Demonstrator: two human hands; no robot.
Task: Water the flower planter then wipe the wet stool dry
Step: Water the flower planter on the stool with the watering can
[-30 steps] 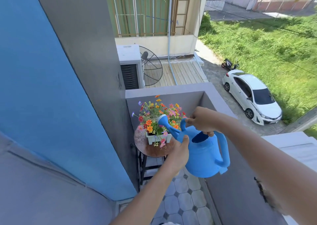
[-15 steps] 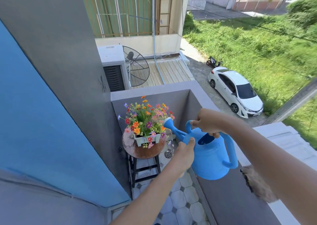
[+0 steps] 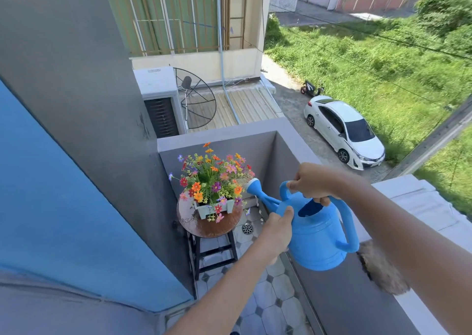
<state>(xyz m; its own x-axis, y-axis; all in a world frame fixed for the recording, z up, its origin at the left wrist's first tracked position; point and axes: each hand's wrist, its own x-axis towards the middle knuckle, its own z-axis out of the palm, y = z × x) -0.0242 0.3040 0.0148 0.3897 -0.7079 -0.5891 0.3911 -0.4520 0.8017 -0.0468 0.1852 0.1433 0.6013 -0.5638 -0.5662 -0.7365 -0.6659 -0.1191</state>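
Both hands are on the blue can (image 3: pixel 316 235), held up in the air over the balcony corner. The right hand (image 3: pixel 310 181) is curled round the top handle, knuckles up, with a fingertip showing just over the fill opening. The left hand (image 3: pixel 277 230) sits lower and to the left, fingers wrapped at the base of the spout (image 3: pixel 263 196) where it meets the body, thumb lying along the top.

The can is tipped toward the planter (image 3: pixel 213 208). The rose (image 3: pixel 252 185) at the end of the spout is right beside the flowers (image 3: pixel 213 178) on their right side, and a few drops hang below the spout. So the planter is ahead and to the left of both hands, near the rose but well apart from the fingers.

The planter is a small pale box on the round brown top of the stool (image 3: pixel 209 226), set toward the back. The stool top looks wet and shiny in front. It stands on the tiled floor (image 3: pixel 270 306) in the corner, just left of a floor drain (image 3: pixel 247 228).

On the grey ledge (image 3: pixel 357 296) under the right forearm lies a fuzzy brown cloth (image 3: pixel 380 270), half hidden by the arm. Down below there's a white car (image 3: pixel 344 127).
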